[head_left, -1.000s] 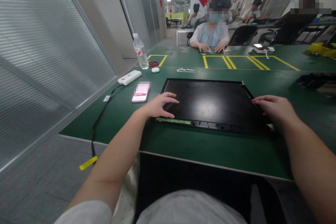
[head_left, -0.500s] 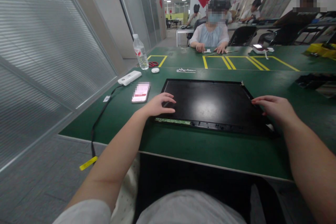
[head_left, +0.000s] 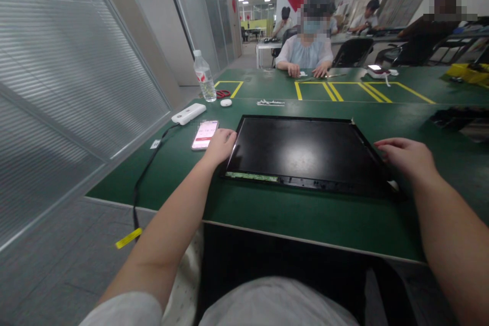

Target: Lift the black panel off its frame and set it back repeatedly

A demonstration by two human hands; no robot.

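A black flat screen panel [head_left: 298, 147] lies face up on the green table, with a green circuit strip [head_left: 252, 177] along its near left edge. My left hand [head_left: 221, 145] is at the panel's left side, its fingers closed together at that edge; the thumb is mostly hidden. Beside the right edge is my right hand [head_left: 408, 157], fingers loosely bent and pointing at the frame, with a small gap showing between the fingertips and the panel. Just behind my left hand, a lit phone [head_left: 205, 134] rests on the table.
On the left stand a water bottle [head_left: 205, 76] and a white power bank [head_left: 189, 113] with a black strap. Red scissors [head_left: 223, 93], a white earbud case [head_left: 226, 103] and small white strips [head_left: 270, 103] lie farther back. A masked person [head_left: 305, 53] sits opposite.
My left hand has moved left, off the panel's surface to its left edge, and its fingers have drawn together. My right hand has shifted slightly right, away from the right edge.
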